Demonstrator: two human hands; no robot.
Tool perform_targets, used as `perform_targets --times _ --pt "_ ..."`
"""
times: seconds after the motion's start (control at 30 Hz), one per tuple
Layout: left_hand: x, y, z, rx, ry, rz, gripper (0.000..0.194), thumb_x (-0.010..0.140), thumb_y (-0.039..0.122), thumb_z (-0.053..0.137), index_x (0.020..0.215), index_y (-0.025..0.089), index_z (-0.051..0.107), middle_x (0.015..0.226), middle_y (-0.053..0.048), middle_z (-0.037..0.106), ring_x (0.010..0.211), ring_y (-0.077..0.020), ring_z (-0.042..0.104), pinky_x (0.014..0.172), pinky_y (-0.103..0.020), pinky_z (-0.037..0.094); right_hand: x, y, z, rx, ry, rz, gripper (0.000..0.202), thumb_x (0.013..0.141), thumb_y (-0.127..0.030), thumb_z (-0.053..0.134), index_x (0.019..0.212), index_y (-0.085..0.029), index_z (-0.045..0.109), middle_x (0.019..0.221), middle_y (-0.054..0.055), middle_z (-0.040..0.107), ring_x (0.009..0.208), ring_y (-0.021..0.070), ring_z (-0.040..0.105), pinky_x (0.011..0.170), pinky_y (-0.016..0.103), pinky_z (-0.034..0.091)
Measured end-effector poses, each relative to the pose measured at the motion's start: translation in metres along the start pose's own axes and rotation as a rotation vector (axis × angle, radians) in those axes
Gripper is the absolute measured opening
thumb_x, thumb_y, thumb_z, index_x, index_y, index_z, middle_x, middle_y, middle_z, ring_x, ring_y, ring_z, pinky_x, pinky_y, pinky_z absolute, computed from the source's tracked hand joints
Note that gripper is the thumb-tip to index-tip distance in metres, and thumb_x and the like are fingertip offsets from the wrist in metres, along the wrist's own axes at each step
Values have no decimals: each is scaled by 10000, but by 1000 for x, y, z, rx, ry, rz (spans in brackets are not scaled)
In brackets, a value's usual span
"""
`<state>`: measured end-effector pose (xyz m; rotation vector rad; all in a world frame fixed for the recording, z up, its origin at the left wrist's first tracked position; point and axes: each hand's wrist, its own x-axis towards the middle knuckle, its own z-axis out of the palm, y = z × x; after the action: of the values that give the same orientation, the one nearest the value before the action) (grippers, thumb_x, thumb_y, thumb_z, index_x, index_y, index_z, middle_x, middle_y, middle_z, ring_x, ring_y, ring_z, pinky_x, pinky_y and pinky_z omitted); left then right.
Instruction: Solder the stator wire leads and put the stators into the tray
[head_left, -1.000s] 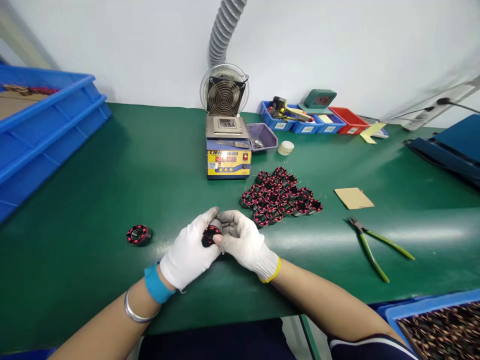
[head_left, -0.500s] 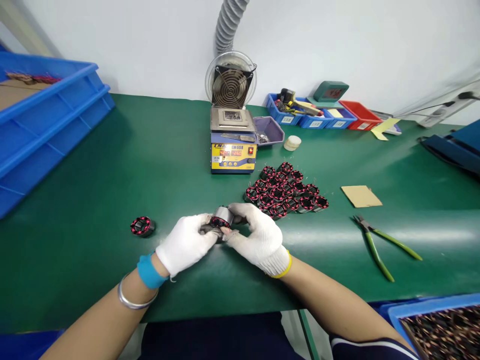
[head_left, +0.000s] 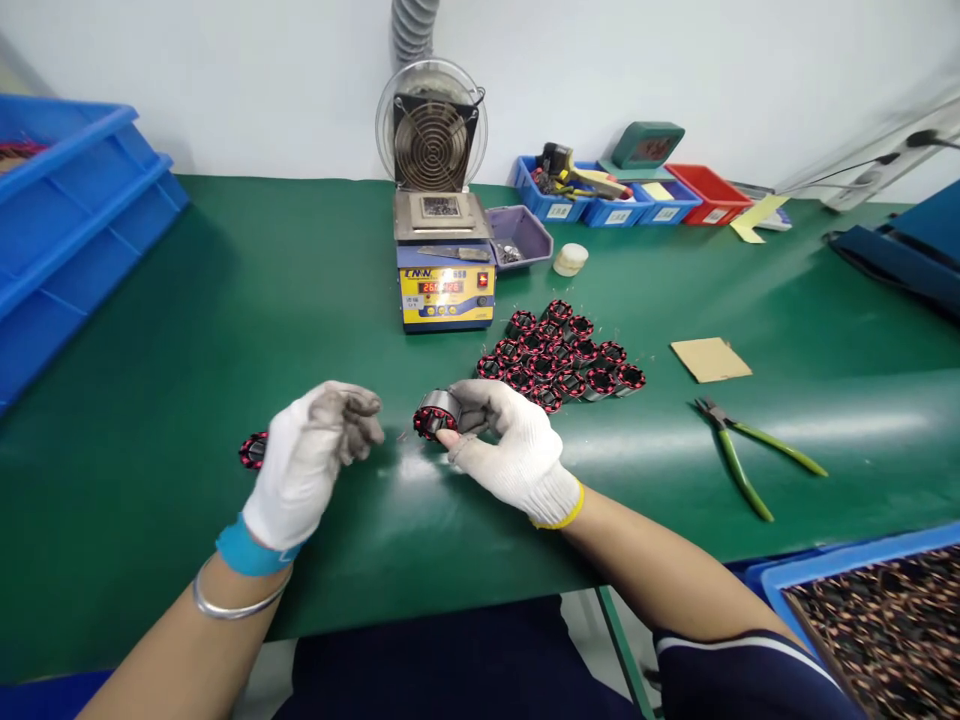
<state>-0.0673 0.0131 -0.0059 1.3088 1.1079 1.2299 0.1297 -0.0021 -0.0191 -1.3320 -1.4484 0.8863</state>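
In my right hand [head_left: 506, 435], gloved in white, is a motor stator [head_left: 437, 412], a steel ring with black and red windings, gripped between thumb and fingers. My left hand [head_left: 315, 445], also gloved, is off that stator, its fingers apart and bent, with nothing in them. Behind the left glove a single stator [head_left: 253, 450] rests on the green table, partly hidden by the hand. A cluster of several stators [head_left: 559, 350] stands just beyond my right hand, their wound ends facing up.
A solder pot [head_left: 446, 290] with a fan stands at the back, beside a purple tray [head_left: 536, 225]. Green-handled cutters [head_left: 739, 450] and a cardboard square [head_left: 710, 360] lie at right. Blue crates [head_left: 67, 230] are stacked left; a bin of stators [head_left: 885, 630] sits lower right.
My left hand has let go of the stator and moved left, towards the single stator. The right hand still holds its stator. The view has shifted slightly.
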Motion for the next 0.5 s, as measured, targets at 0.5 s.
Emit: perform_targets --times 0.5 --pt "-12 -9 13 378 -39 220 370 882 506 484 885 154 598 736 -29 628 603 -136 554 559 -242 441 47 -19 -21 -33 146 -31 353 673 -312 695 980 -168 596 863 58 686 723 167 646 673 330 561"
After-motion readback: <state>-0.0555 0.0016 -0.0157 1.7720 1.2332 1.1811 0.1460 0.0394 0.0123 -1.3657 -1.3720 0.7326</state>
